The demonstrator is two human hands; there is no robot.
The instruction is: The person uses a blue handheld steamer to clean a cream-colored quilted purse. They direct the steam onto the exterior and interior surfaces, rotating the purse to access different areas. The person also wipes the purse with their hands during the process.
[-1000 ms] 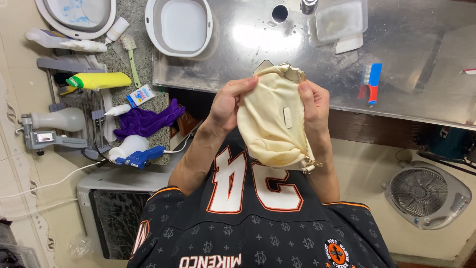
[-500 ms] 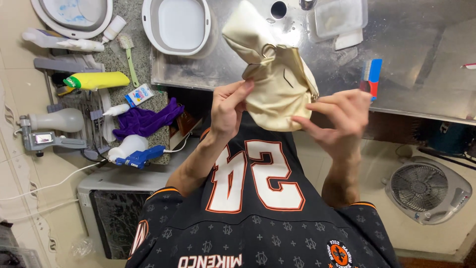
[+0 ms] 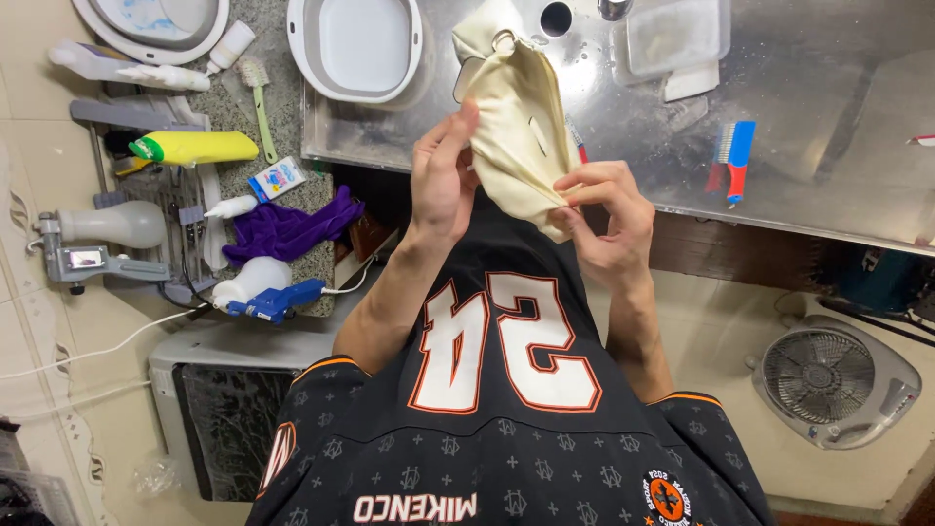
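Overhead, a cream cloth bag (image 3: 516, 127) hung between both hands above the near edge of the steel counter (image 3: 828, 107), its long axis running from the gathered, ringed top at the far end down to the near right corner. The left hand (image 3: 443, 175) lay against the bag's left side with fingers nearly straight, gripping its edge. The right hand (image 3: 604, 209) pinched the lower right corner. A blue-and-red brush (image 3: 732, 156) lay well to the right, and a white basin (image 3: 358, 47) sat far left.
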